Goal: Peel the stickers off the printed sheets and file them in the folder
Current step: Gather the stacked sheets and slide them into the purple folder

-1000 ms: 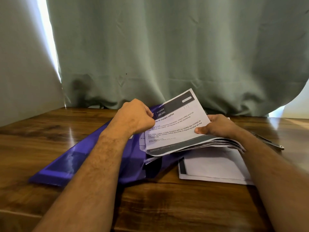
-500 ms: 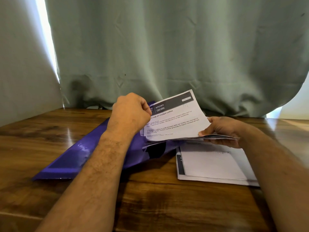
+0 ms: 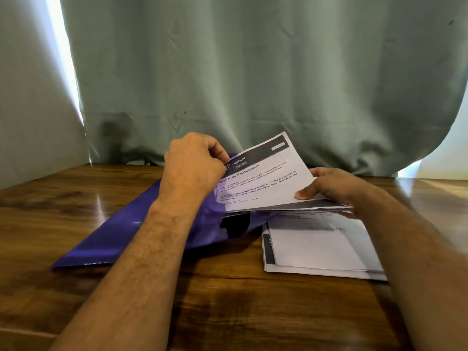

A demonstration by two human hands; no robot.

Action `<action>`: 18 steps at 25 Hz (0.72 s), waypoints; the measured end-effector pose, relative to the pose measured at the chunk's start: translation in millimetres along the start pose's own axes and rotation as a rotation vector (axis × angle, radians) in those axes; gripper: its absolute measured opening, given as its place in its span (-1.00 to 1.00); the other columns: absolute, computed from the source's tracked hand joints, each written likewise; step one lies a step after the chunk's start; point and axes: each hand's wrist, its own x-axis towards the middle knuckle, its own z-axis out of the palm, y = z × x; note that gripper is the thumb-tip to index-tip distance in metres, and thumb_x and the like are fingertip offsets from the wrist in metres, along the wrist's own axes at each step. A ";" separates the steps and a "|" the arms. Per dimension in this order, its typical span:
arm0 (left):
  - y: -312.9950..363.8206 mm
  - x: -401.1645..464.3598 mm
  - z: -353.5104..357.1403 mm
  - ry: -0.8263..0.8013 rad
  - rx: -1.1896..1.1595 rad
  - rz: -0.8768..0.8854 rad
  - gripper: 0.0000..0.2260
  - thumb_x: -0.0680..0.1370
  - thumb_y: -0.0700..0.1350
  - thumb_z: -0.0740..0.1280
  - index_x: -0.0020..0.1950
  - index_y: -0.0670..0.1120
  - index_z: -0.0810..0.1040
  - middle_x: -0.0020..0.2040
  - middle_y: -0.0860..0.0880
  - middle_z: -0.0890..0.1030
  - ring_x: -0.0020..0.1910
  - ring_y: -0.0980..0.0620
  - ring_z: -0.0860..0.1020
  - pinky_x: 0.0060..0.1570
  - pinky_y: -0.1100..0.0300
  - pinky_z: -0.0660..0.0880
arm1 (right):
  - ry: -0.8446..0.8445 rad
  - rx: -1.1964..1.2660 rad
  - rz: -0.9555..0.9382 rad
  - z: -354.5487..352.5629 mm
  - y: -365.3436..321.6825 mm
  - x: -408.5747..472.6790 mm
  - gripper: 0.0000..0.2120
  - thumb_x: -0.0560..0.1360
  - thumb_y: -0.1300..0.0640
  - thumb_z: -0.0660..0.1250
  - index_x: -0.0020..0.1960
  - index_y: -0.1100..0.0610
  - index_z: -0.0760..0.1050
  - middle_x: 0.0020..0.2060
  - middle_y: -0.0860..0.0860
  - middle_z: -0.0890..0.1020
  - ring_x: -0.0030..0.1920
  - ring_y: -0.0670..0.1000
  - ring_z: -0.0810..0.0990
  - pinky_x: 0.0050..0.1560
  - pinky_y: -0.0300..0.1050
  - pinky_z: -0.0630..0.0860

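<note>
A purple folder (image 3: 131, 231) lies on the wooden table (image 3: 228, 312), running from the front left toward the middle. Above its far end I hold a stack of printed sheets (image 3: 266, 183); the top one has a dark header reading KITCHEN. My right hand (image 3: 331, 186) grips the stack's right edge, thumb on top. My left hand (image 3: 195, 165) pinches at the top sheet's upper left corner, fingers curled. Whether a sticker is between those fingers is hidden.
A second pile of white sheets (image 3: 319, 247) lies flat on the table under my right wrist. A grey-green curtain (image 3: 253, 72) hangs right behind the table's far edge, with bright light at its left and right gaps.
The held stack has levelled out and lifted slightly. My left hand rose to the top sheet's upper left corner, uncovering more of the printed text.
</note>
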 end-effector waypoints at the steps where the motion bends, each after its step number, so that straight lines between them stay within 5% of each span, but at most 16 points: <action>1: -0.2 -0.1 1.4 -0.012 -0.029 -0.002 -0.73 0.40 -0.30 0.33 -0.32 0.08 0.63 -0.30 0.12 0.64 -0.16 0.01 0.62 0.01 0.09 0.61 | -0.036 0.029 0.034 0.8 -0.2 -0.2 -0.59 0.36 0.41 0.46 0.18 0.21 0.58 -0.02 0.10 0.73 0.04 0.16 0.69 0.09 0.05 0.62; 4: 0.2 -0.5 4.9 -0.026 -0.066 0.009 -0.71 0.41 -0.29 0.35 -0.35 0.11 0.59 -0.28 0.14 0.65 -0.16 0.05 0.64 -0.03 0.07 0.63 | -0.155 0.152 0.151 0.7 -3.4 -5.2 -0.70 0.50 0.38 0.33 0.22 0.26 0.56 0.06 0.16 0.70 0.01 0.12 0.69 -0.22 -0.12 0.68; 10: 0.5 0.2 6.4 -0.036 -0.108 0.008 -0.70 0.43 -0.30 0.38 -0.36 0.09 0.56 -0.29 0.12 0.66 -0.20 0.11 0.64 -0.10 0.10 0.64 | -0.231 0.215 0.150 3.4 -5.4 -12.3 -0.67 0.51 0.50 0.23 0.19 0.25 0.56 0.05 0.15 0.71 -0.08 0.11 0.72 -0.24 -0.13 0.68; 13: 1.3 -1.4 10.0 -0.057 -0.092 0.020 -0.72 0.43 -0.29 0.39 -0.34 0.09 0.59 -0.28 0.12 0.66 -0.19 0.09 0.64 -0.05 0.10 0.63 | -0.218 0.140 0.099 16.0 -5.9 -10.6 -0.68 0.49 0.48 0.28 0.17 0.22 0.58 0.05 0.13 0.71 -0.01 0.14 0.71 -0.09 -0.05 0.66; 18: -0.5 1.2 5.9 0.057 -0.154 0.026 -0.78 0.38 -0.27 0.37 -0.30 0.06 0.64 -0.34 0.14 0.64 -0.26 0.14 0.62 -0.08 0.13 0.61 | -0.175 0.043 0.073 6.1 -14.1 -19.4 -0.73 0.47 0.49 0.29 0.09 0.25 0.57 -0.02 0.17 0.71 -0.30 0.02 0.70 -0.43 -0.24 0.56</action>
